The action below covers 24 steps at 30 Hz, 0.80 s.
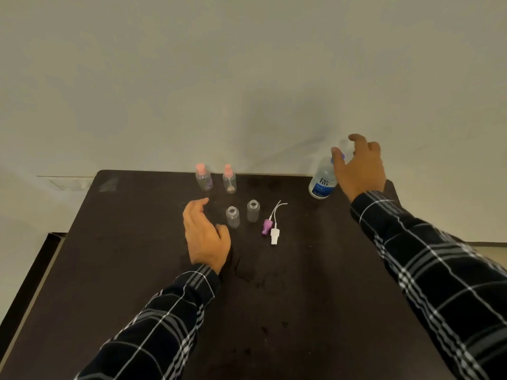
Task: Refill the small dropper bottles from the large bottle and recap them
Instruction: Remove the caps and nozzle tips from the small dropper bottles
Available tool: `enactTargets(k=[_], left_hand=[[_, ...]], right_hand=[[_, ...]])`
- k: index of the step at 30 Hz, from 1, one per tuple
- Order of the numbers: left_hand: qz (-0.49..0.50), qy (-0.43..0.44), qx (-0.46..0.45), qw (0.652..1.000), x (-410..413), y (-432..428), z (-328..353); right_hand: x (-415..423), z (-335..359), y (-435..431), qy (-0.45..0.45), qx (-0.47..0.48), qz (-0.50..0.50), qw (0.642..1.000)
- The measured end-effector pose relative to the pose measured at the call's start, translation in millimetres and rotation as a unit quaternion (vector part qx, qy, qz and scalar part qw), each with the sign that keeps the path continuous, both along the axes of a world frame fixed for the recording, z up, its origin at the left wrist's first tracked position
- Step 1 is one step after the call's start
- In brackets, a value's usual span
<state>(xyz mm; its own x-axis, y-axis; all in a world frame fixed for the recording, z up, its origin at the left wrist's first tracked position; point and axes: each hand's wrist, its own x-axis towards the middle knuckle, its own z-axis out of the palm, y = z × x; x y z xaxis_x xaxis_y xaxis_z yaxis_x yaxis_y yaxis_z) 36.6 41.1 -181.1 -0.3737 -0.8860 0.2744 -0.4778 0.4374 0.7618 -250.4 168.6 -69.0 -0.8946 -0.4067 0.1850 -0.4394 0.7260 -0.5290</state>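
The large bottle (322,182) stands at the far right of the dark surface (137,270). The right hand (359,168) reaches it with fingers spread, though blur hides any contact. The left hand (205,234) hovers relaxed and holds nothing. Two pink-capped bottles (203,178) stand far back. Nearer, the left open bottle (232,217) and right open bottle (253,211) look unfilled. The purple cap (266,226) and white cap (274,235) lie beside them, so filling and recapping remain.

Only one view here, worn on the person's head. It looks forward and down over the dark desk (301,311) toward its far edge, with the pale wall (247,64) filling nearly the upper half. It sits close: the left hand (204,237) and right hand (359,171) lie mid-frame, and the wide frame cuts the desk off short of its near edge and near corners.
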Motion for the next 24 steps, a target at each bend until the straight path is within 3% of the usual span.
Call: enactTargets(k=[3,6,9,14,24], left_hand=[[-0.013,-0.035,-0.07,0.997,-19,13,19],[-0.195,-0.066,-0.143,0.968,-49,34,33],[-0.318,-0.061,-0.141,0.935,-84,52,44],[-0.283,-0.04,0.036,0.958,-122,70,43],[-0.215,-0.087,0.162,0.959,-131,74,33]], right_hand=[[-13,7,-4,-0.04,0.091,0.073,0.992],[-20,7,-2,-0.06,0.099,0.099,0.988],[-26,7,-1,-0.052,0.117,0.119,0.985],[-36,11,-4,0.0,0.195,0.197,0.961],[-6,20,3,0.004,0.234,0.305,0.923]])
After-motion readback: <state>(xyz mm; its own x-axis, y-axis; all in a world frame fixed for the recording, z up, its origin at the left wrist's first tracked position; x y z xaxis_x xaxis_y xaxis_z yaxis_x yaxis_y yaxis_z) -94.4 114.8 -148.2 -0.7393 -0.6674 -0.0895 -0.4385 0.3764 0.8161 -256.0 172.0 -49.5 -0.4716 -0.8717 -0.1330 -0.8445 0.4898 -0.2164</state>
